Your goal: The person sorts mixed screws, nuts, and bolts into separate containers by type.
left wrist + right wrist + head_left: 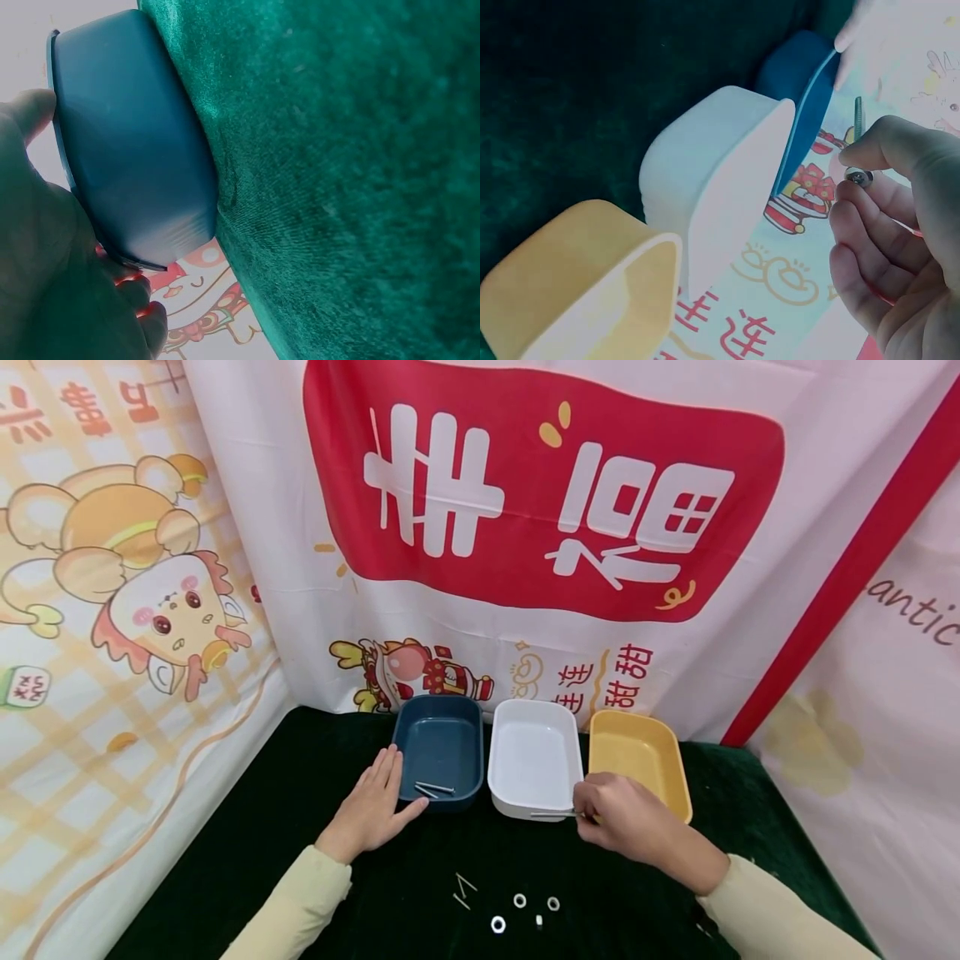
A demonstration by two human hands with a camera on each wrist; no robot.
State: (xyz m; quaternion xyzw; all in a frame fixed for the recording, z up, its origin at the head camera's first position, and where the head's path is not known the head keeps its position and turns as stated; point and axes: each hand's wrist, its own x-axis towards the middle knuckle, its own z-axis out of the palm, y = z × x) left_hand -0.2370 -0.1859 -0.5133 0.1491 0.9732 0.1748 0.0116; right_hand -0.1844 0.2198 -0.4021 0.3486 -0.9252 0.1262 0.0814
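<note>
My right hand (626, 818) pinches a long metal screw (858, 116) between thumb and fingers, above the near right corner of the white tray (535, 797). In the right wrist view its cross-slotted head shows at the fingertips and the threaded shaft points away. Straight fingers of my left hand (371, 810) lie along the left rim of the dark blue tray (438, 710), the thumb at its near corner. Inside the blue tray lie several screws (435, 788). The yellow tray (677, 760) is partly covered by my right hand.
On the dark green cloth (390, 902) in front of the trays lie several thin metal pins or screws (462, 902) and several small rings or nuts (498, 925). A printed fabric backdrop (540, 668) rises right behind the trays, with fabric walls at both sides.
</note>
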